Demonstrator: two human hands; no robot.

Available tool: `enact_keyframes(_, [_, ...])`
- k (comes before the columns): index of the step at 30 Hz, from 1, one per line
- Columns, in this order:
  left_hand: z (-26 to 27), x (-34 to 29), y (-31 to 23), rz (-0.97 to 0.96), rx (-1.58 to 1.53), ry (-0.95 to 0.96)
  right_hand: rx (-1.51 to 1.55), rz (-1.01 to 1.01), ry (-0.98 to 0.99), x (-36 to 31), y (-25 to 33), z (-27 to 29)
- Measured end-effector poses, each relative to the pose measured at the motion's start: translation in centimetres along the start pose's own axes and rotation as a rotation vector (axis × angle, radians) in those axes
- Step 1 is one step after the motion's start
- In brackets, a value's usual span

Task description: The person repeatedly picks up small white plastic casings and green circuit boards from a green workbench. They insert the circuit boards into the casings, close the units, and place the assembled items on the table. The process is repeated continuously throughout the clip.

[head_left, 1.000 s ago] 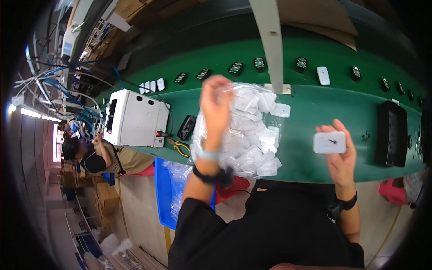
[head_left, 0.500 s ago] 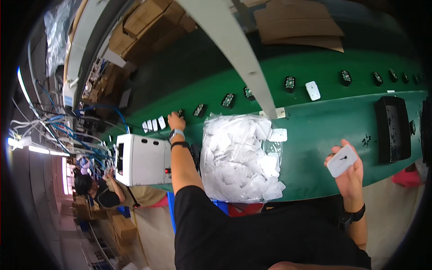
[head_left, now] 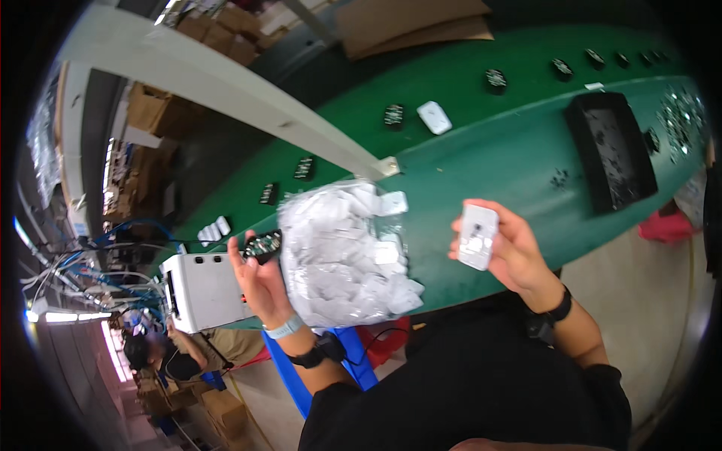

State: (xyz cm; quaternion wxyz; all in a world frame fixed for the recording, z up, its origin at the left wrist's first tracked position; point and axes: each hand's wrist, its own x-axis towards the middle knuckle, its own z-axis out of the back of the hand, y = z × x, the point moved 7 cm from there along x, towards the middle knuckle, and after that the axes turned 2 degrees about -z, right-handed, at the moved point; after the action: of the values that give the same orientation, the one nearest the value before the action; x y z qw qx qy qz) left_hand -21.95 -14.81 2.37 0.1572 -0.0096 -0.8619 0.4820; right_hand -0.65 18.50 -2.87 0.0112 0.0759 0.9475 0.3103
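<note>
Left hand (head_left: 266, 289) loosely holding black module (head_left: 262, 246), right hand (head_left: 519, 254) half-curled around white cover (head_left: 477, 237)

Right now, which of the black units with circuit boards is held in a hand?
The black unit in the left hand, beside the bag of white pieces; the others lie untouched on the green surface.

Brown cardboard sheets (head_left: 417, 28) lie at top centre, a white boxy machine (head_left: 210, 292) stands left of centre, and cardboard boxes (head_left: 224, 410) sit lower left.
</note>
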Motion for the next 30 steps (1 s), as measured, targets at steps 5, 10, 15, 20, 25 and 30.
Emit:
enact_keyframes(5, [-12.7,-9.7,9.7,0.541,-0.373,0.129,0.018,0.075,0.008,-1.9,1.3,0.9])
enact_keyframes(10, [-22.2,-11.2,10.1,0.601,0.157,0.571,-0.223,0.155,-0.081,-5.5,3.2,1.9])
enact_keyframes(15, [-26.9,-12.2,10.2,0.466,0.399,0.744,-0.413,0.275,-0.135,-7.1,4.1,1.9])
enact_keyframes(20, [-27.5,-12.8,10.9,0.389,0.456,0.767,-0.52,0.321,-0.174,-8.0,4.9,2.3])
enact_keyframes(25, [-27.0,-13.2,11.1,0.335,0.428,0.707,-0.491,0.266,-0.226,-8.0,4.7,2.7])
enact_keyframes(30, [-25.8,-13.1,11.8,0.435,0.228,0.645,-0.711,0.355,-0.242,-7.8,5.7,1.5])
